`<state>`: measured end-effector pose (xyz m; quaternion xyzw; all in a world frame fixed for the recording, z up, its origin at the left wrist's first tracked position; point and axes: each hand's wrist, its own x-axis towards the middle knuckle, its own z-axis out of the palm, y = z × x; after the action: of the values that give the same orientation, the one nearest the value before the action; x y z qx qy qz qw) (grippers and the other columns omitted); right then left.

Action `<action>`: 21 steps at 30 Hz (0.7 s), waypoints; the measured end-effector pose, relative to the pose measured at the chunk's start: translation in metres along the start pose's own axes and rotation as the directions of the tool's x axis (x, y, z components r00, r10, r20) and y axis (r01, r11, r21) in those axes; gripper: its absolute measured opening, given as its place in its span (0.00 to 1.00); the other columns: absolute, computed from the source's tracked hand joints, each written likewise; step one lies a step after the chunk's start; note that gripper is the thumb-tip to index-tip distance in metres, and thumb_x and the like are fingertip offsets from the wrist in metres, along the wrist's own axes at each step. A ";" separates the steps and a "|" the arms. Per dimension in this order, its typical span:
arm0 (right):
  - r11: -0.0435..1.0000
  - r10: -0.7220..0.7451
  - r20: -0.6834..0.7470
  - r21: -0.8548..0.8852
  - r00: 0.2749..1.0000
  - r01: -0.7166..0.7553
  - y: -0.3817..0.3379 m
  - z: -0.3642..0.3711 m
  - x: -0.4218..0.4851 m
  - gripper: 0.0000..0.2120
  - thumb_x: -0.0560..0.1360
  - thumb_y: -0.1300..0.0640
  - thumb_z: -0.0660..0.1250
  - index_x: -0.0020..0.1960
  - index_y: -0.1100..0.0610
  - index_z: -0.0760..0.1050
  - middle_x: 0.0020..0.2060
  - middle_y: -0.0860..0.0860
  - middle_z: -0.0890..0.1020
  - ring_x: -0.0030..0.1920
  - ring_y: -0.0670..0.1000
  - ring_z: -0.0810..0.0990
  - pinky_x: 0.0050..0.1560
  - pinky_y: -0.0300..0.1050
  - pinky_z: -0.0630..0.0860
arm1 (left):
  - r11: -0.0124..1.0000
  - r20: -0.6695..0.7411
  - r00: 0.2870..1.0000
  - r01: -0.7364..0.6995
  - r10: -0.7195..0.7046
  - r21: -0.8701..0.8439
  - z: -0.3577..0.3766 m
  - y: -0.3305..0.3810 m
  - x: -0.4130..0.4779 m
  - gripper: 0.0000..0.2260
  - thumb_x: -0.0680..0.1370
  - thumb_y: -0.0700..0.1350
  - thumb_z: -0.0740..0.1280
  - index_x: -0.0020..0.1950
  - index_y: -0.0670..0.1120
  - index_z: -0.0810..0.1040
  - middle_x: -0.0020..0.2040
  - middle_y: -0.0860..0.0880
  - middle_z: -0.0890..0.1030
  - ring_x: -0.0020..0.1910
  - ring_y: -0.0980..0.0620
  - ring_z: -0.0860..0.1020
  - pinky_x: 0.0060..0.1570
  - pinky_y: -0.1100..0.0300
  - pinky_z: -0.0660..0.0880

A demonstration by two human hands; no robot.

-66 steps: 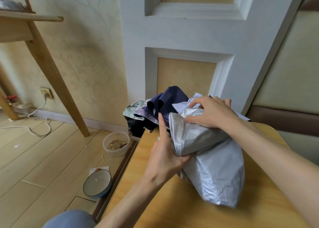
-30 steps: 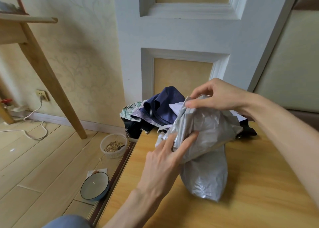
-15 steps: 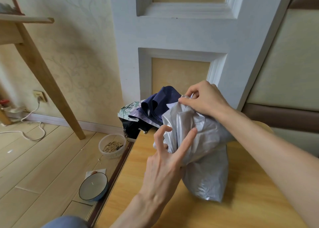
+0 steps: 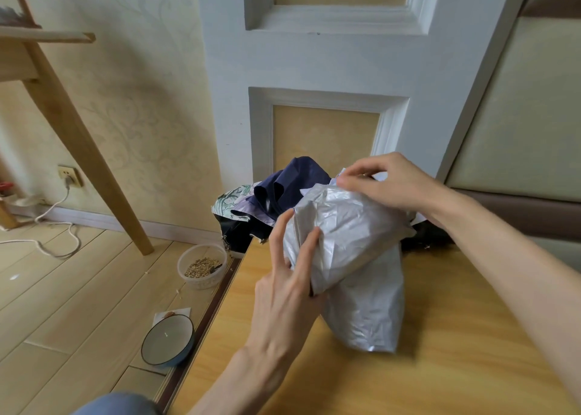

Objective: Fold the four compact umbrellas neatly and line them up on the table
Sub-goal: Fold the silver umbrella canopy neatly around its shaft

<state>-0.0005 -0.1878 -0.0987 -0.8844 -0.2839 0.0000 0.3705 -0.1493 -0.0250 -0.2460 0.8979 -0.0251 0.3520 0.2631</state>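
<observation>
The silver umbrella (image 4: 352,235) is a crumpled bundle of shiny, crinkled metallic-grey fabric. Its upper part is bunched and folded over between the two hands, while a looser flap hangs down and touches the tabletop (image 4: 456,336) about midway between the near and far edges, closer to the left edge. The left hand (image 4: 289,282) lies against the bundle's left side, fingers nearly straight and spread, pressing on the fabric; its thumb is hidden. The right hand (image 4: 390,185) reaches over the top from the right, fingertips curled and pinching the fabric's upper edge.

Behind the bundle, at the far left corner of the tabletop, the other umbrellas lie in a loose heap: a navy umbrella (image 4: 295,182) on top, a leaf-print umbrella (image 4: 231,199) in white and green to its left, and a black umbrella (image 4: 239,233) beneath, hanging over the left edge. More black fabric shows at the far edge under the right wrist; I cannot tell which umbrella it belongs to.

On the floor beside the left edge stand a clear plastic tub (image 4: 202,265) of grain and a bowl (image 4: 168,339)
</observation>
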 end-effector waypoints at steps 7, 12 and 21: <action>0.995 0.003 -0.127 -0.099 0.992 -0.015 0.005 0.012 0.002 0.07 0.74 0.45 0.79 0.41 0.45 0.84 0.45 0.40 0.85 0.55 0.44 0.81 0.53 0.40 0.73 | 0.986 -0.010 0.989 -0.143 0.145 0.087 -0.002 0.002 -0.003 0.45 0.63 0.40 0.84 0.78 0.51 0.70 0.82 0.58 0.64 0.47 0.51 0.84 0.25 0.57 0.77; 0.998 -0.012 -0.211 -0.058 0.977 -0.001 0.002 0.018 0.003 0.10 0.72 0.44 0.80 0.40 0.48 0.84 0.43 0.43 0.83 0.49 0.44 0.79 0.53 0.44 0.73 | 0.990 0.006 0.996 -0.086 0.086 0.111 -0.001 0.004 -0.001 0.47 0.62 0.43 0.85 0.77 0.53 0.67 0.78 0.52 0.67 0.47 0.46 0.84 0.23 0.58 0.75; 0.999 -0.047 -0.220 -0.024 0.974 0.043 -0.004 0.020 0.005 0.11 0.75 0.40 0.77 0.46 0.48 0.84 0.42 0.42 0.82 0.47 0.41 0.79 0.48 0.37 0.73 | 0.985 -0.035 0.997 -0.058 0.064 0.161 0.002 -0.003 0.000 0.45 0.64 0.48 0.85 0.78 0.45 0.69 0.75 0.49 0.69 0.39 0.45 0.84 0.22 0.57 0.73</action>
<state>-0.0030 -0.1701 -0.1091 -0.8758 -0.2610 -0.1091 0.3911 -0.1477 -0.0238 -0.2486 0.9077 -0.0189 0.3787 0.1798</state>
